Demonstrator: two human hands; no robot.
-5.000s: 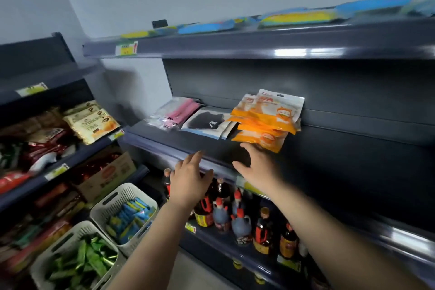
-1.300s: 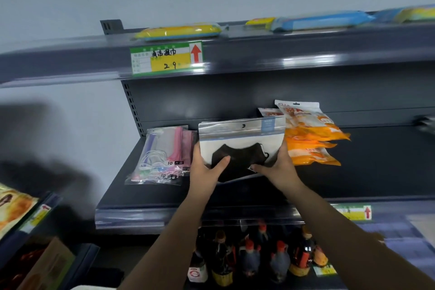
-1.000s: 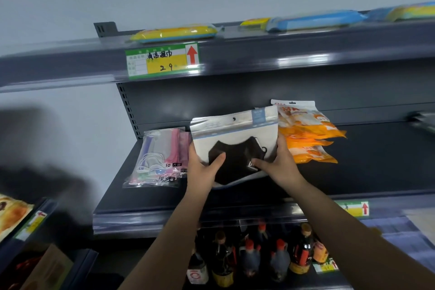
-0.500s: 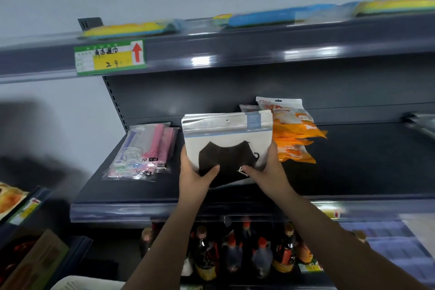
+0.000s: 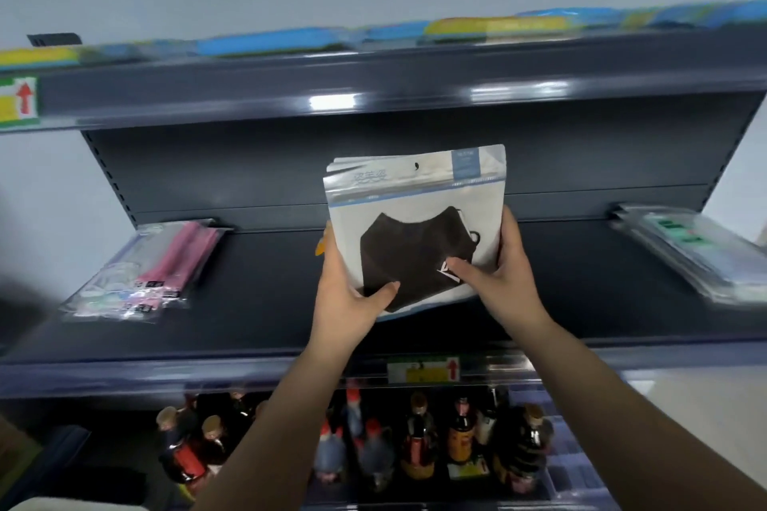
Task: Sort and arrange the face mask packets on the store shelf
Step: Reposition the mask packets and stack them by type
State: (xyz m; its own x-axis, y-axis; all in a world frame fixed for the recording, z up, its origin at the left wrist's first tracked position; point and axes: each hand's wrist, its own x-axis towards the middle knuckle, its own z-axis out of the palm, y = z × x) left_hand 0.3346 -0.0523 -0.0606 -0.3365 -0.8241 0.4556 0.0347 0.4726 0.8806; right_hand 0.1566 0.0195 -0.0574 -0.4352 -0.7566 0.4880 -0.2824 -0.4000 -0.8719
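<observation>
Both hands hold a small stack of black face mask packets (image 5: pixel 415 228) upright above the middle of the dark shelf (image 5: pixel 265 303). The left hand (image 5: pixel 348 303) grips the stack's lower left corner, thumb curled across the front and fingers hidden behind. The right hand (image 5: pixel 498 274) grips its right edge, thumb pressed on the front near the black mask print, fingers wrapped round the side. The stack's bottom edge is close above the shelf surface (whether it touches, I cannot tell). An orange sliver (image 5: pixel 320 247) peeks out just behind the stack's left edge. Well to the left of the stack, clear packets of pink and pale masks (image 5: pixel 149 270) lie flat on the shelf; well to its right lie clear packets with green print (image 5: pixel 697 249). Below the shelf stand dark bottles (image 5: pixel 419 440).
</observation>
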